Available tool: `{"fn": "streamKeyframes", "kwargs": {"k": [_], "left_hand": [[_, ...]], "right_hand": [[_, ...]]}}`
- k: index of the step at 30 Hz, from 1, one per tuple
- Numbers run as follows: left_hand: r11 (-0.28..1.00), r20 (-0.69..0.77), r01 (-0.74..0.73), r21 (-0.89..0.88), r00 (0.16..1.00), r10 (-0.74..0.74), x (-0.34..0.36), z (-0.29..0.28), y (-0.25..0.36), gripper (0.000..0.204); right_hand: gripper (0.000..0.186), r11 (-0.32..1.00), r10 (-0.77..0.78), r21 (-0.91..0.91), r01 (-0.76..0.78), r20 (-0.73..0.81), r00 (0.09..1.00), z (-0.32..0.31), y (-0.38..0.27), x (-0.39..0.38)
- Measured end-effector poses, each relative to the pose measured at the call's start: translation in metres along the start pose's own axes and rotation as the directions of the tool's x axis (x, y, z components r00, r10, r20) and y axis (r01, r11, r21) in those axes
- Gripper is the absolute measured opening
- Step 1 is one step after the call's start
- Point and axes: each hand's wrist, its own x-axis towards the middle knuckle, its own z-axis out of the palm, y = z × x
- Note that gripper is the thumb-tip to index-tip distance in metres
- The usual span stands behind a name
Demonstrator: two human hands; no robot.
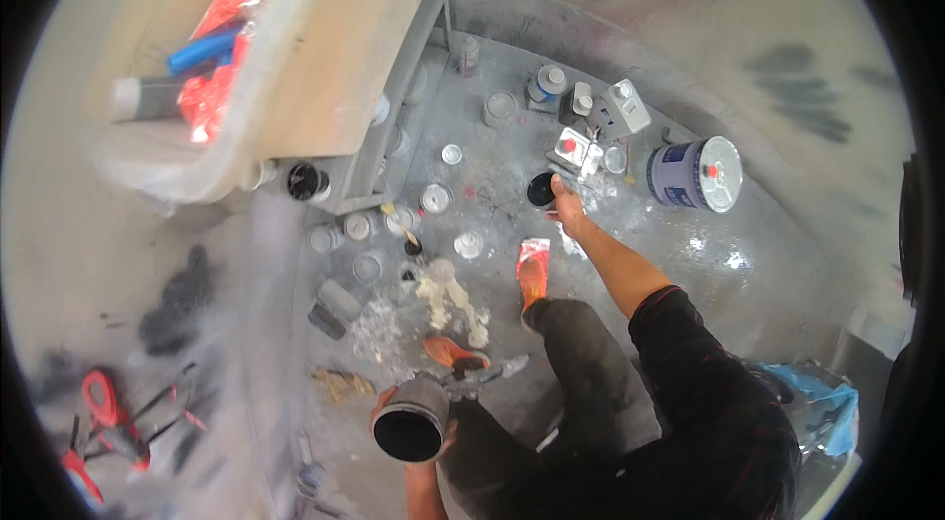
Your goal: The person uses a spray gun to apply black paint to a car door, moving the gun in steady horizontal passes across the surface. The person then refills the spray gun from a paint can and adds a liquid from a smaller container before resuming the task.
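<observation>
My left hand (421, 473) is wrapped around a grey paint can (421, 390), tilted so its open mouth and dark inside face me. It is held low, close to my legs. Out in front, my right hand (566, 203) grips a small cup (540, 189) with black inside it; thumb and fingers are closed at its side. The cup is above the floor or resting on it; I cannot tell which. Near it are a white rectangular tin (574, 148) with a red cap and a small round lidded can (614, 160).
A large pail (679, 174) lies at the right. Several cans, including one with a brush (402, 225), stand left of centre. Cream spills (453, 299) mark the floor before my orange shoes (533, 274). A shelf (394, 126) rises upper left; red-handled pliers (113, 417) lie lower left.
</observation>
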Motion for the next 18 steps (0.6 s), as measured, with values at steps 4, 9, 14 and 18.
{"fn": "streamKeyframes", "kwargs": {"k": [4,9,14,18], "left_hand": [[0.997,0.086,-0.017,-0.069,0.996,0.023,0.028,0.031,-0.065,0.116],[0.994,0.086,0.023,-0.106,0.996,-0.014,0.047,0.094,-0.134,0.120],[0.959,0.090,0.178,-0.221,0.983,-0.162,0.089,0.148,-0.152,0.108],[0.978,0.220,0.067,-0.196,0.975,-0.023,0.097,0.161,-0.182,0.113]], "right_hand": [[0.071,0.970,-0.144,0.188,0.155,-0.073,0.987,0.056,0.025,0.123],[0.069,0.942,-0.284,0.169,0.290,-0.059,0.957,0.118,0.004,0.258],[0.053,0.937,-0.333,0.102,0.334,-0.020,0.943,0.105,-0.024,0.350],[0.044,0.910,-0.397,0.078,0.408,-0.127,0.909,0.138,-0.008,0.304]]}}
